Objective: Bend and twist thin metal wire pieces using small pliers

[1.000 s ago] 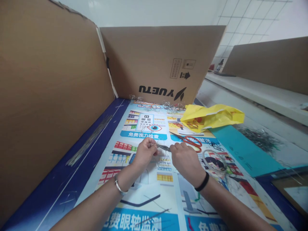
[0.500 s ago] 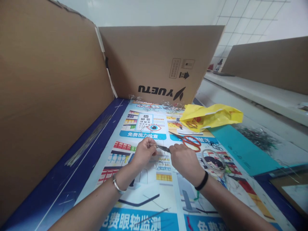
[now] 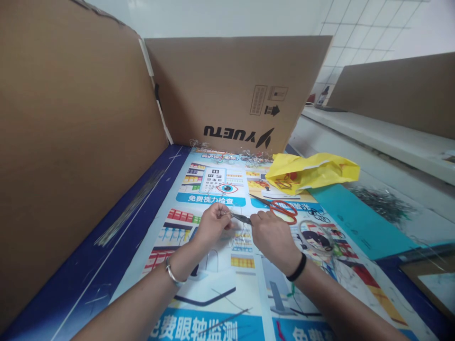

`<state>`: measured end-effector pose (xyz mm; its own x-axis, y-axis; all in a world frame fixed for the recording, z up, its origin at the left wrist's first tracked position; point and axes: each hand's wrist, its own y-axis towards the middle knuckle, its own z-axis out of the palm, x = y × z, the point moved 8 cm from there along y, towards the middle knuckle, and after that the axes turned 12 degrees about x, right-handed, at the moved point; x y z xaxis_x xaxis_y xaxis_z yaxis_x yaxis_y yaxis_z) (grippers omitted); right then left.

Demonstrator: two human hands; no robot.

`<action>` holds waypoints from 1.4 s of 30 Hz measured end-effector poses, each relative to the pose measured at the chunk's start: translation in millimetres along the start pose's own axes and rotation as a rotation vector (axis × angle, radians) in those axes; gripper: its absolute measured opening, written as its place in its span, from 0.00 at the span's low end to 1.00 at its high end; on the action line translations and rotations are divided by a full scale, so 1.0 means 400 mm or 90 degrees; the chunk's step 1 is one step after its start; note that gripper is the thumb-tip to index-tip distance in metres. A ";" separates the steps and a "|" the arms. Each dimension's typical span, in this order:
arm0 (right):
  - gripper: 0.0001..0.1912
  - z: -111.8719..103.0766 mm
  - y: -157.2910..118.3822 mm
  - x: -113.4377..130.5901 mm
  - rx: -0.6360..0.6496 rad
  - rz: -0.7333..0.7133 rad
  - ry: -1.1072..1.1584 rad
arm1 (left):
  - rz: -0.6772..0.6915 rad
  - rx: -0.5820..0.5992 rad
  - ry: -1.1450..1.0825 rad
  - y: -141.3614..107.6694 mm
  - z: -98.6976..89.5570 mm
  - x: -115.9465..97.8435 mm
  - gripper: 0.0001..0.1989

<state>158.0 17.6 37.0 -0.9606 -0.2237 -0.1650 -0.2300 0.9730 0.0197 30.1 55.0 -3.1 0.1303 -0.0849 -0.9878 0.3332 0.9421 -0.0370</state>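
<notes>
Pliers are gripped in my right hand, their jaws pointing left toward my other hand. My left hand pinches thin wire between thumb and fingers, right where the plier tips meet it. How the jaws sit on the wire is too small to tell. Loose wire strands hang below the pliers over the printed poster sheet. Just beyond my right hand lie scissors with orange-red handles.
Cardboard panels stand at the left and the back. A yellow bag and a wire coil lie to the right. Straight wires rest at left. Cut wire scraps are heaped at far right.
Almost nothing differs. Both hands keep the same place and hold, with the pliers still at the wire.
</notes>
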 end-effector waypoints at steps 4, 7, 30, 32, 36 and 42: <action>0.08 0.010 0.004 -0.004 0.032 0.013 0.015 | 0.006 -0.005 0.009 0.002 -0.001 0.002 0.04; 0.07 0.014 0.006 -0.006 0.049 0.020 0.028 | 0.005 -0.006 0.004 0.002 -0.001 0.005 0.05; 0.08 0.025 0.009 -0.009 0.096 0.028 0.063 | 0.019 -0.006 0.018 0.004 -0.006 0.011 0.06; 0.09 0.030 0.012 -0.011 0.123 0.025 0.063 | 0.018 -0.004 0.025 0.003 -0.005 0.010 0.06; 0.08 0.038 0.017 -0.015 0.160 0.013 0.072 | 0.021 0.002 0.034 0.001 -0.002 0.007 0.06; 0.09 0.034 0.014 -0.012 0.124 0.021 0.065 | 0.022 0.000 0.028 0.003 -0.002 0.006 0.06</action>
<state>163.5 24.8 24.4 -0.9803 -0.1859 -0.0668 -0.1724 0.9704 -0.1694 30.0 56.2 -5.6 0.1006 -0.0385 -0.9942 0.3296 0.9441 -0.0032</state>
